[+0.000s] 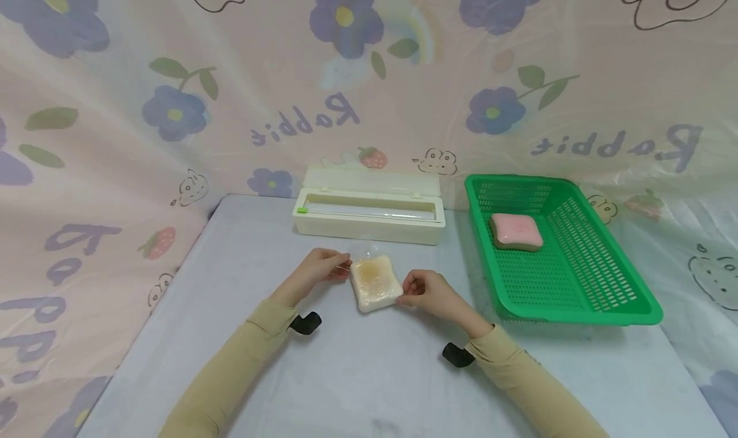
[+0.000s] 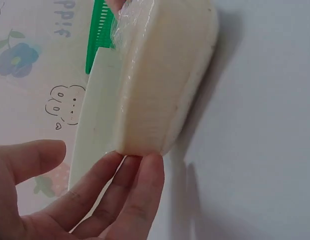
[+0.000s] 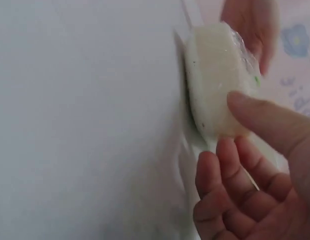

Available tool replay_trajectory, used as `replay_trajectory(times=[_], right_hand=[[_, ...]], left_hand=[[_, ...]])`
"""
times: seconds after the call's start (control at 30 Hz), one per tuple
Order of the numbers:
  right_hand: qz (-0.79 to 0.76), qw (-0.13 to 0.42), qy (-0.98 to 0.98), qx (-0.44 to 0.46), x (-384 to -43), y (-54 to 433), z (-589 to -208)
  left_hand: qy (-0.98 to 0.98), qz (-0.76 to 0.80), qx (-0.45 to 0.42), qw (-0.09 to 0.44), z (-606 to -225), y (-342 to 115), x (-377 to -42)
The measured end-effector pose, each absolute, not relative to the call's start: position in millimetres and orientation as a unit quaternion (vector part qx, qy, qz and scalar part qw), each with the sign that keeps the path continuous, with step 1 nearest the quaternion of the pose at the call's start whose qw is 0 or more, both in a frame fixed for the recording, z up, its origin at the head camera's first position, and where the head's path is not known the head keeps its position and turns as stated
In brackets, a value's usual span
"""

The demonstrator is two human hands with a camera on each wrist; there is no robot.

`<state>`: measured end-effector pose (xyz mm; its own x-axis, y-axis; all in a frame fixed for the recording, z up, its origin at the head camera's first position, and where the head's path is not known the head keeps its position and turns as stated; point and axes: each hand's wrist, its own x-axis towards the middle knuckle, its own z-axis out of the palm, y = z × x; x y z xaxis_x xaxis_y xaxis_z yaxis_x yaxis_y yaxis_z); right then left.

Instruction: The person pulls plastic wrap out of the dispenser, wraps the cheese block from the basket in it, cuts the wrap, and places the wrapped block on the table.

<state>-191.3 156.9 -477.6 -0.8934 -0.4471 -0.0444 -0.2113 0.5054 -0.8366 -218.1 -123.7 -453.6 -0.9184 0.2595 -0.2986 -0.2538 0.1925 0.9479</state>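
Observation:
A thick toast-shaped piece (image 1: 373, 284), cream-white with a tan middle, lies on the table with clear cling film (image 2: 126, 25) over it. My left hand (image 1: 319, 268) is at its upper left corner. In the left wrist view, its straight fingers (image 2: 154, 172) touch the end of the toast piece, and the thumb stands apart. At the lower right corner, my right hand (image 1: 429, 294) pinches the toast piece. The right wrist view shows that thumb (image 3: 245, 106) against its side and the curled fingers (image 3: 229, 155) at its end.
Behind the toast piece stands a cream film dispenser (image 1: 369, 228), lid up, with a roll of film and a green slider inside. A green basket (image 1: 501, 291) on the right holds a pink-topped toast-shaped piece (image 1: 517, 231). A printed curtain (image 1: 403, 105) hangs behind the table.

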Motion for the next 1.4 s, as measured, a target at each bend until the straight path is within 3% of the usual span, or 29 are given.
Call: replay_trajectory(times=[0.3,0.63,0.9,1.07,1.27,1.4], right_hand=[[-0.518,0.115,0.839,-0.121,-220.1,156.2,-481.2],[-0.567,0.160,0.804,-0.086,-231.6,146.5,-473.1],[-0.527,0.156,0.832,-0.075,-224.4,142.5,-470.6],[-0.501,0.146,0.851,-0.059,-218.9,133.4,-467.6],[-0.488,0.127,0.862,-0.046,-213.5,131.3,-471.7],[-0.533,0.158,0.831,-0.026,-203.6,140.0,-462.9]], left_hand=[[0.700,0.678,-0.010,0.223,-460.1,-131.3,-164.4],[0.640,0.695,0.056,0.324,-438.1,-112.1,-130.6],[0.647,0.698,0.090,0.294,-407.5,-128.7,-179.8],[0.670,0.686,0.050,0.279,-417.8,-136.5,-217.0],[0.682,0.666,0.023,0.300,-435.7,-134.0,-234.2],[0.689,0.658,0.007,0.302,-441.4,-131.5,-238.7]])
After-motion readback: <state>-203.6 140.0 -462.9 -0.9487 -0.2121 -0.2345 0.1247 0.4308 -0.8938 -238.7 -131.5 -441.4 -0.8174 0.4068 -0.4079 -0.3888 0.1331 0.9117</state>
